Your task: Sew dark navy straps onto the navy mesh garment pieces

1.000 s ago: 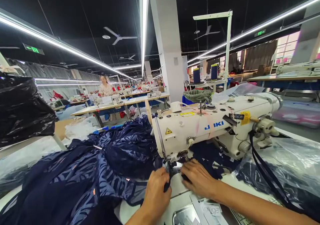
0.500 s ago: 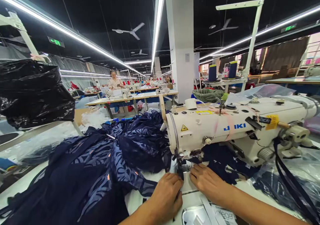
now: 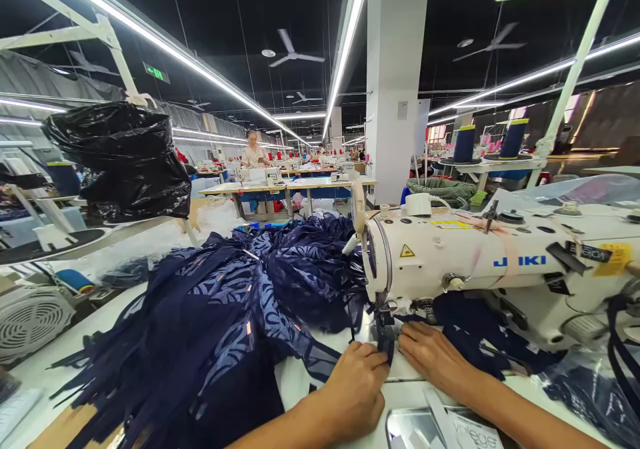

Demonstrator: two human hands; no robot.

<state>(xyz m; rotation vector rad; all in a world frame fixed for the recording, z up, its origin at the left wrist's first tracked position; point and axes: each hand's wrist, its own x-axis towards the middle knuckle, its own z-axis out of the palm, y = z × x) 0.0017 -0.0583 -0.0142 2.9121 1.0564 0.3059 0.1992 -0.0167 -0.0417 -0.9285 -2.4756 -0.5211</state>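
My left hand (image 3: 356, 389) is closed at the front of the sewing machine's (image 3: 470, 256) needle area, its thumb and fingertips pinching a narrow navy fabric strip (image 3: 388, 348). The strip runs under the presser foot (image 3: 383, 321). My right hand (image 3: 440, 356) lies on the machine bed just right of the foot, fingers bent and pressed together; whatever is under its fingertips is hidden. A large heap of navy garments (image 3: 235, 302) with patterned lace and dangling straps covers the table to the left. More navy fabric (image 3: 480, 329) lies behind my right hand.
A metal tray (image 3: 413, 429) and a printed white label (image 3: 475, 430) lie in front of the bed. Clear plastic bags (image 3: 587, 389) sit at right. A black plastic bag (image 3: 130, 162) hangs at left. Navy thread cones (image 3: 513, 139) stand behind. Another person (image 3: 253, 152) is farther back.
The camera view has turned left, so the scene sits farther right. My hands stay by the presser foot, and the navy strip shows more clearly at my left fingertips.
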